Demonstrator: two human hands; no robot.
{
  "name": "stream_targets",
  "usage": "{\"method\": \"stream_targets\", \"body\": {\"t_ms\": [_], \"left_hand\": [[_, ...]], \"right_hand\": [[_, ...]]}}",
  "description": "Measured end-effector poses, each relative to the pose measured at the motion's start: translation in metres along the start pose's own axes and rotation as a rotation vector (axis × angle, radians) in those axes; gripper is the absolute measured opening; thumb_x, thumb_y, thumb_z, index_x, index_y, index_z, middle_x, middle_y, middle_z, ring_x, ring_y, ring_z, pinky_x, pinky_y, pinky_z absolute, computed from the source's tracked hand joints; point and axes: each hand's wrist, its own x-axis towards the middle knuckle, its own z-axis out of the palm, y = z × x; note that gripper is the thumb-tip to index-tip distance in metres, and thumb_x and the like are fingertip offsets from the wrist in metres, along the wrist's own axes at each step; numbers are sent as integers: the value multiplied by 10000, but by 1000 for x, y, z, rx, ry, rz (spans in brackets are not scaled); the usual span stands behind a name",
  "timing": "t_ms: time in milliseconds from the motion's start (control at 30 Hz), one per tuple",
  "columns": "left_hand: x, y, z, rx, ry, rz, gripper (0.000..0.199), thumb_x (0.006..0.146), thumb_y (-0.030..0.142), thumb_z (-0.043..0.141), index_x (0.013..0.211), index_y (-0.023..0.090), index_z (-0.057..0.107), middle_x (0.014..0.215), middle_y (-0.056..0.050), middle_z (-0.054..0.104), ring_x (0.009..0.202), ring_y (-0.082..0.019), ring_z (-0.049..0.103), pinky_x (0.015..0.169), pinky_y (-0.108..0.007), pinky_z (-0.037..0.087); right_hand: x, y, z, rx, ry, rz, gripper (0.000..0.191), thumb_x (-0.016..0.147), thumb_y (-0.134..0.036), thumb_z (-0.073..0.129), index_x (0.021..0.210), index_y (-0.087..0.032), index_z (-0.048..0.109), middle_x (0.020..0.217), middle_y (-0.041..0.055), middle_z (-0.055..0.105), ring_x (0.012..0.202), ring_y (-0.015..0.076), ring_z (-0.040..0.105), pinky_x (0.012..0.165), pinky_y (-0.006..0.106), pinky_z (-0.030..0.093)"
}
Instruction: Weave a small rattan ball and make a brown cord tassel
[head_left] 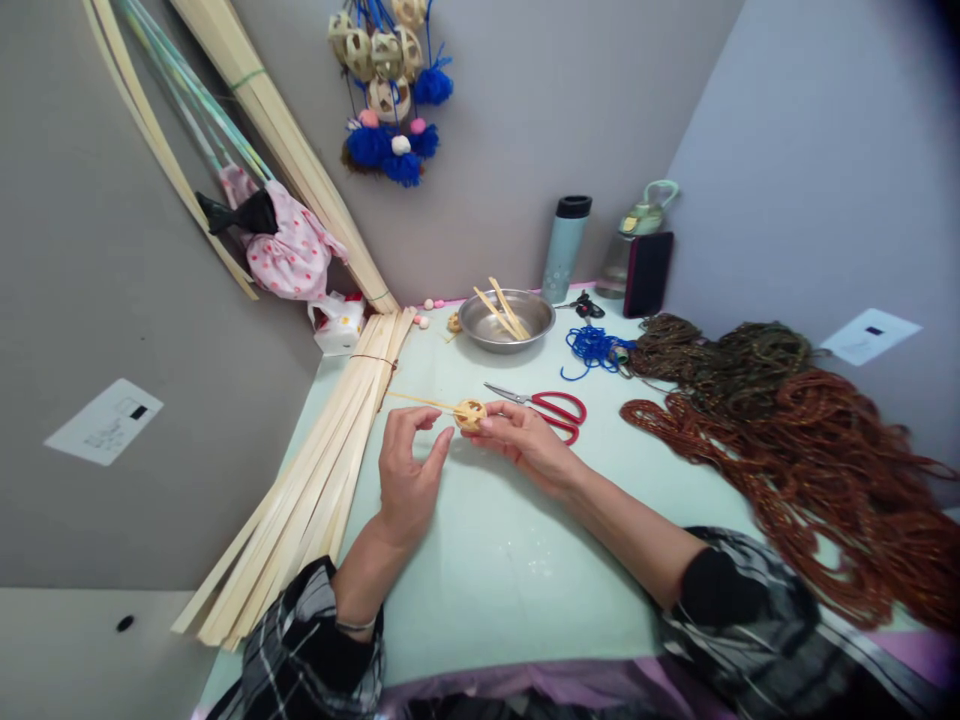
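Note:
Over the middle of the table, a small woven bamboo ball [470,413] with openings in its weave is pinched between the thumb and fingers of my right hand [534,447]. A thin bamboo strip [412,401] sticks out of the ball to the left. My left hand [409,475] is beside it, thumb and index finger apart, with the strip passing just above its fingertips; whether they touch it I cannot tell. Red-handled scissors [568,404] lie open just behind my right hand.
A metal bowl [506,343] holding short strips stands at the back. Bundled flat bamboo strips [330,460] lie left. Blue cord [592,348] and piles of brown cord [832,470] spread right. A tumbler [566,250], bottle [613,262] and phone [649,275] stand behind. Woven balls [386,55] hang on the wall.

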Motion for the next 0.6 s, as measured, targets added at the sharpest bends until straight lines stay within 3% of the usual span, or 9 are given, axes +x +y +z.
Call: {"method": "stream_targets", "body": {"t_ms": [133,233,333,500,600], "left_hand": [[2,-2,0,7,19,15,258,908,182,674,1160,212,626,1058,-53,612,864,-167,578,815,-327,511],[3,-4,-1,-51,-13,-6,97,917,170,645,1000,208,679,953,-41,627,884,-174,598,807,-316,515],[3,-7,0,-210,-15,-190,28,899,219,670,882,200,683,889,-32,639,880,-177,635,794,-307,535],[5,-8,0,-531,76,-574,189,950,384,594,926,197,591,873,-3,628,737,-158,704,733,-336,596],[5,-9,2,-660,74,-705,254,948,447,577,916,195,581,899,1,613,764,-146,701,757,-329,595]], "right_hand": [[1,2,-1,-45,10,-15,364,665,-307,912,901,-158,679,969,62,795,881,162,747,869,296,564],[1,3,-1,-106,9,-7,384,656,-313,915,922,-158,685,941,62,799,822,152,743,856,298,563],[0,3,1,-125,13,-12,375,664,-319,910,922,-157,691,931,62,801,814,151,743,854,294,562],[0,2,1,-14,-5,25,352,665,-317,916,874,-156,683,966,66,793,887,169,755,851,276,572],[0,1,-2,24,-8,66,361,671,-337,914,875,-155,678,1004,78,785,914,168,754,822,245,577]]}}
